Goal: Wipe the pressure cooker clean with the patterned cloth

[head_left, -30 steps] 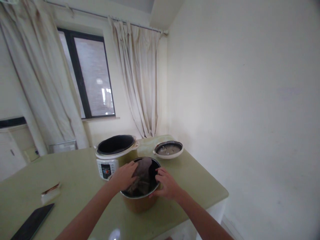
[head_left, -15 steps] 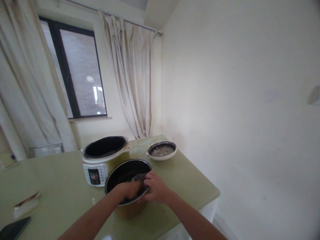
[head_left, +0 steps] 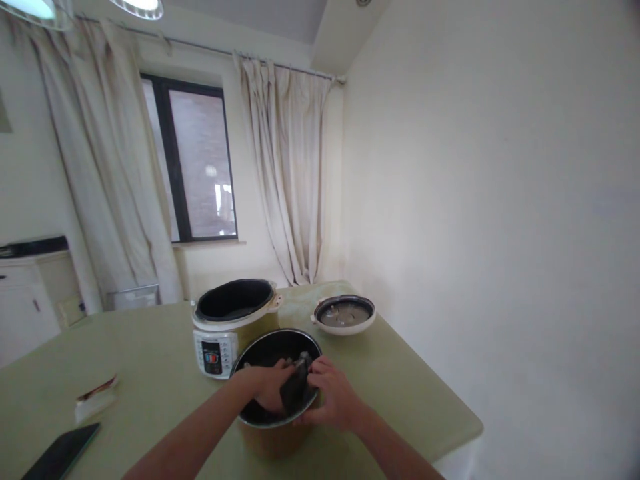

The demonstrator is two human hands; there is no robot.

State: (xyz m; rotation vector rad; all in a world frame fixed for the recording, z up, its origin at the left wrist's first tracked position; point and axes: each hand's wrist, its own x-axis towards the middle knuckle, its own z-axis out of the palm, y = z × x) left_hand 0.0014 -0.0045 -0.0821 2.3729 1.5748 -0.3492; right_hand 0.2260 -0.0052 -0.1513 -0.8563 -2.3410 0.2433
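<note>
A round inner pot (head_left: 273, 441) with a dark inside and a pale metal rim stands on the table, tilted a little toward me. My left hand (head_left: 270, 388) reaches down into it, fingers closed on a dark grey cloth (head_left: 296, 385) bunched against the inner right wall. Outside, my right hand (head_left: 336, 395) grips the pot's right rim, fingertips curled over the edge close to the cloth. Just behind the pot sits a white electric cooker (head_left: 216, 355) with its top uncovered and a button panel in front. To its right lies the cooker's lid (head_left: 345, 315), inner side up.
The pale green table (head_left: 165, 413) has a rounded corner at right, close to a plain wall. At left lie a dark flat device (head_left: 63, 452) and a white packet (head_left: 96, 399) with a brown edge. Curtains (head_left: 285, 167) and a window are behind.
The view has turned left and up, so things sit further right and lower. Inside the pot my left hand has shifted and more of the cloth shows. My right hand keeps its grip on the rim.
</note>
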